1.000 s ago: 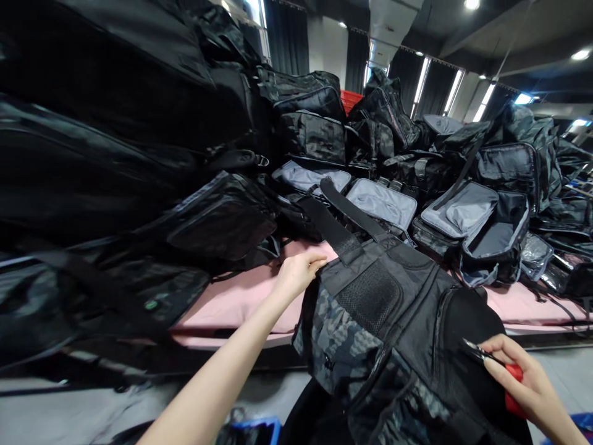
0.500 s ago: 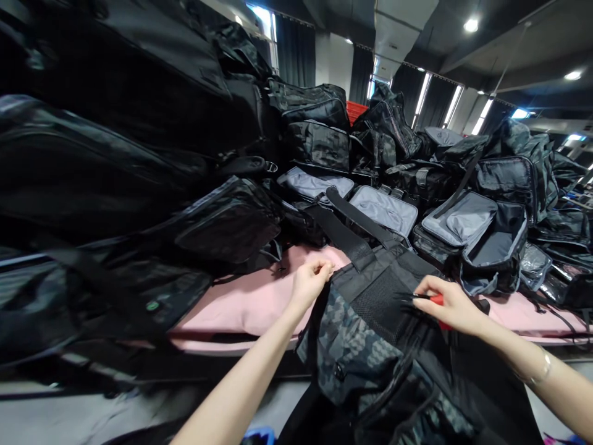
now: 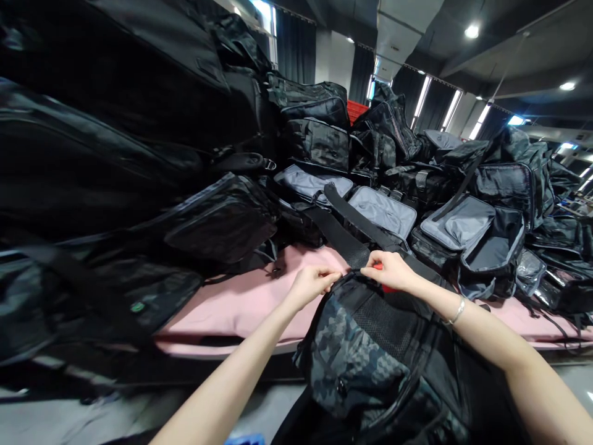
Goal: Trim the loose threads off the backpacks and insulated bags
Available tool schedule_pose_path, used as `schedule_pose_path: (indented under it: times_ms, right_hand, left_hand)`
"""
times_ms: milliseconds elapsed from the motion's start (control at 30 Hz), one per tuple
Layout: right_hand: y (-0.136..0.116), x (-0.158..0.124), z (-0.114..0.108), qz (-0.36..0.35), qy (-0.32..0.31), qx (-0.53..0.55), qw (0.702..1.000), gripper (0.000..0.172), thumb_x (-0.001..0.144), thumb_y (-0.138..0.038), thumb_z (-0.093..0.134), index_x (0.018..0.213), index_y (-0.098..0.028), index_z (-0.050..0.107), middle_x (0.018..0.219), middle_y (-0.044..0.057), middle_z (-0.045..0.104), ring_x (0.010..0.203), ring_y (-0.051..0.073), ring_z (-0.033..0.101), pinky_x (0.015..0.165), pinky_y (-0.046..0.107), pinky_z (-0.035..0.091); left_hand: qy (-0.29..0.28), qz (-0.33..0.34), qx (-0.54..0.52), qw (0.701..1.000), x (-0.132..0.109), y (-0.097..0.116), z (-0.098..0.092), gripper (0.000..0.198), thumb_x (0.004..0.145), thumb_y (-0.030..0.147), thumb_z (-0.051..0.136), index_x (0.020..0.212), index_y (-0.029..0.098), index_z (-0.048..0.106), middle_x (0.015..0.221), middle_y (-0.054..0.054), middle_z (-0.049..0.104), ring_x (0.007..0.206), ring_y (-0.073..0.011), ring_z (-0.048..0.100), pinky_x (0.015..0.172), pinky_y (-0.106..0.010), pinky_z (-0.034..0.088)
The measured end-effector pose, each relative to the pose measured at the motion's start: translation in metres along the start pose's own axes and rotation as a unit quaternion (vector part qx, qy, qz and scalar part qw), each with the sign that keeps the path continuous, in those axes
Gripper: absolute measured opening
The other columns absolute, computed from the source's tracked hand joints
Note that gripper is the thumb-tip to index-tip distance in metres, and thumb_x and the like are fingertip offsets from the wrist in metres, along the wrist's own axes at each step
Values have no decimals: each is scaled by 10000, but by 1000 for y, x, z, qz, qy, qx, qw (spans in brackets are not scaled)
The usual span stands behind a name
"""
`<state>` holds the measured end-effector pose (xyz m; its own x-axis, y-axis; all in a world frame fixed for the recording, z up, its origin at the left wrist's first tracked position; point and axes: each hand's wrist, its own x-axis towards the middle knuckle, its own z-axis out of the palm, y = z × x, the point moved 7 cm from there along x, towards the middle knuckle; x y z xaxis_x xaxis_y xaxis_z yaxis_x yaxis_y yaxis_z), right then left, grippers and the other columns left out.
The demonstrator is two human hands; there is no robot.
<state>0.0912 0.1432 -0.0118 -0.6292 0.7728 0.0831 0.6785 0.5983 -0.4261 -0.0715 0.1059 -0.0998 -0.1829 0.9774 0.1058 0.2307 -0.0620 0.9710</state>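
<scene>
A black and grey camouflage backpack [image 3: 356, 352] lies in front of me, its mesh back panel [image 3: 386, 321] and shoulder straps [image 3: 359, 219] facing up. My left hand [image 3: 315, 285] is closed in a pinch at the backpack's top left edge; any thread between its fingertips is too small to see. Close beside it, my right hand [image 3: 389, 271] is closed around small red-handled snips [image 3: 390, 288], its fingertips at the same top seam by the strap base. The snips' blades are mostly hidden by the fingers and the dark fabric.
The backpack rests partly over a pink-covered table [image 3: 222, 312]. Large dark bags [image 3: 139, 99] are stacked high at left. Open bags with grey lining [image 3: 382, 210] stand behind, and another open bag [image 3: 493, 247] is at right. A red crate [image 3: 356, 111] shows at the back.
My right hand has moved left and up with the snips, from over the mesh panel to the top seam beside my left hand. My left hand has shifted slightly right.
</scene>
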Motion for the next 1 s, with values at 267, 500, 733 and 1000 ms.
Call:
schedule_pose_path:
  times_ms: [267, 500, 733, 1000]
  right_hand:
    - [-3, 12, 15, 13, -35, -44, 998, 149, 768, -353, 585, 753, -211, 627, 807, 10, 669, 770, 158, 597, 685, 243, 392]
    - [-11, 19, 20, 4, -63, -75, 995, 176, 778, -373, 590, 736, -206, 628, 730, 5, 647, 709, 150, 578, 629, 231, 371]
    - [-10, 17, 11, -19, -21, -19, 999, 112, 756, -291, 601, 696, -199, 626, 737, -9, 650, 708, 138, 575, 660, 233, 377]
    - [27, -76, -14, -10, -19, 129, 991, 166, 768, -339, 605, 761, -173, 602, 689, -26, 586, 598, 96, 494, 586, 212, 365]
  left_hand:
    - [73, 69, 48, 994, -8, 9, -3, 210, 688, 367, 582, 655, 164, 620, 492, 23, 557, 427, -96, 482, 460, -207, 383]
    - [89, 86, 50, 991, -7, 9, -4, 172, 694, 324, 571, 638, 168, 616, 543, 19, 574, 426, -87, 470, 483, -213, 408]
    - [112, 47, -3, 993, -9, -5, -9, 208, 687, 379, 592, 651, 175, 594, 453, 36, 514, 404, -100, 465, 442, -212, 369]
    - [141, 6, -116, 983, 4, -22, -19, 404, 677, 556, 563, 655, 153, 545, 482, 14, 506, 464, -119, 506, 468, -238, 411]
